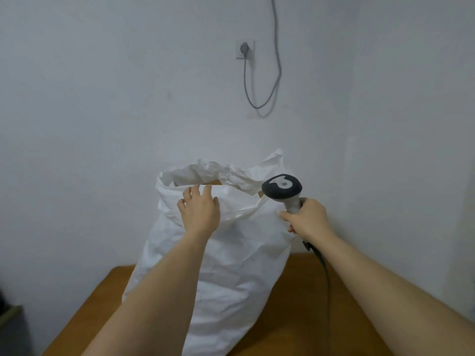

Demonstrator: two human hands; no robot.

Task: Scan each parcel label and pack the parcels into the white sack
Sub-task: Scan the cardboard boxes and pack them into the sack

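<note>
The white sack (221, 273) stands upright and full on a wooden table (303, 304), its mouth open at the top. Brown cardboard of a parcel (214, 182) shows just inside the mouth. My left hand (199, 210) lies with straight fingers against the sack's near rim, fingertips at the edge of the opening. My right hand (305, 219) grips the handle of a grey barcode scanner (282, 187), whose dark head is held up beside the sack's right rim. The scanner's cable runs down along my right forearm.
A white wall stands close behind the sack. On it is a socket (244, 49) with a plugged grey cable (276, 73) looping down. A dark object (7, 317) sits at the lower left edge, off the table.
</note>
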